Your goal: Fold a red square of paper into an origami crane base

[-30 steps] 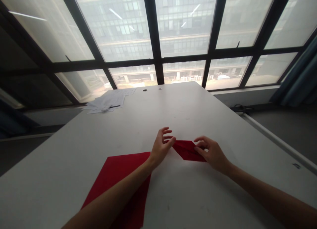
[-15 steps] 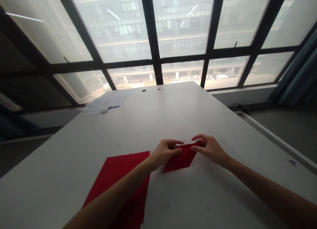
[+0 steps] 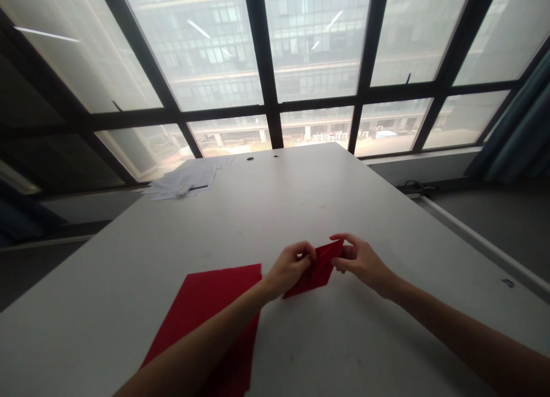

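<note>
A small folded piece of red paper (image 3: 318, 270) is held just above the white table (image 3: 326, 202), tilted with its far edge raised. My left hand (image 3: 291, 266) pinches its left side with curled fingers. My right hand (image 3: 360, 260) pinches its upper right corner between thumb and fingertips. A larger flat red sheet (image 3: 206, 311) lies on the table to the left, partly under my left forearm.
A loose pile of white papers (image 3: 183, 179) with a dark pen lies at the table's far left corner. Two small dark round spots (image 3: 250, 158) sit near the far edge. Large windows with dark frames stand beyond the table. A blue curtain (image 3: 515, 133) hangs at right.
The folded red piece lay flat under my fingertips a second ago. Both hands have since closed on it, turned it and raised its far edge off the table.
</note>
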Demonstrator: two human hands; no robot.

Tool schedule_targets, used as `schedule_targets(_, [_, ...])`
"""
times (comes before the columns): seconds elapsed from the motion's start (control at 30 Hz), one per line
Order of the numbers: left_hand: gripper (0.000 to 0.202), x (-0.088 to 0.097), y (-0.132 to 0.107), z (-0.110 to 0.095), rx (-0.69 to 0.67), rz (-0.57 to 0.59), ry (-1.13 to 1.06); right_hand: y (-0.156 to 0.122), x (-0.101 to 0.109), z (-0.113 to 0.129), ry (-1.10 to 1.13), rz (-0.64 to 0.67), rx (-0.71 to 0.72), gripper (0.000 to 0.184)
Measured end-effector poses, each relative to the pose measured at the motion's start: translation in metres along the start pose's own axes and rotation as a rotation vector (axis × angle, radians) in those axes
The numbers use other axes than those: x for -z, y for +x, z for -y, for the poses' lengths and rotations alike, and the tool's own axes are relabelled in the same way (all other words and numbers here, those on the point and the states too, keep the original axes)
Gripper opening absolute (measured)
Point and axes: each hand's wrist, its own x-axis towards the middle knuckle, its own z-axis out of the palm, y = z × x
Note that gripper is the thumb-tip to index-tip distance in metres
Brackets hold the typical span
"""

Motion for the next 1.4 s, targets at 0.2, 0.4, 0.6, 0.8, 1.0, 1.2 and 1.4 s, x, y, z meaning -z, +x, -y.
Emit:
schedule_targets(0.2, [0.019, 0.001, -0.001, 0.004, -0.099, 0.044, 0.134, -0.001, -0.004, 0.001, 0.011, -0.031, 0.004, 0.054])
schedule_targets(0.4, [0.029, 0.0, 0.0, 0.001, -0.108, 0.037, 0.127, 0.0, -0.01, -0.003, -0.014, -0.074, 0.042, 0.038])
schedule_targets(0.6, [0.017, -0.001, 0.0, 0.005, -0.175, 0.055, 0.141, 0.001, -0.013, -0.002, -0.012, -0.062, 0.054, 0.019])
schedule_targets(0.8, [0.028, -0.002, -0.003, 0.01, -0.114, -0.023, 0.144, -0.001, -0.013, 0.001, 0.093, -0.008, 0.024, 0.031])
schedule_targets(1.0, [0.03, -0.004, -0.004, 0.012, -0.1, 0.01, 0.066, 0.0, -0.012, -0.005, 0.152, -0.048, -0.03, 0.026])
schedule_targets(1.2, [0.031, -0.005, -0.003, 0.017, -0.094, 0.034, 0.1, 0.005, -0.011, -0.014, 0.118, -0.13, -0.039, 0.035])
schedule_targets(1.4, [0.029, -0.007, -0.004, 0.017, -0.155, 0.043, 0.179, 0.004, -0.011, -0.013, -0.059, -0.212, -0.034, 0.042])
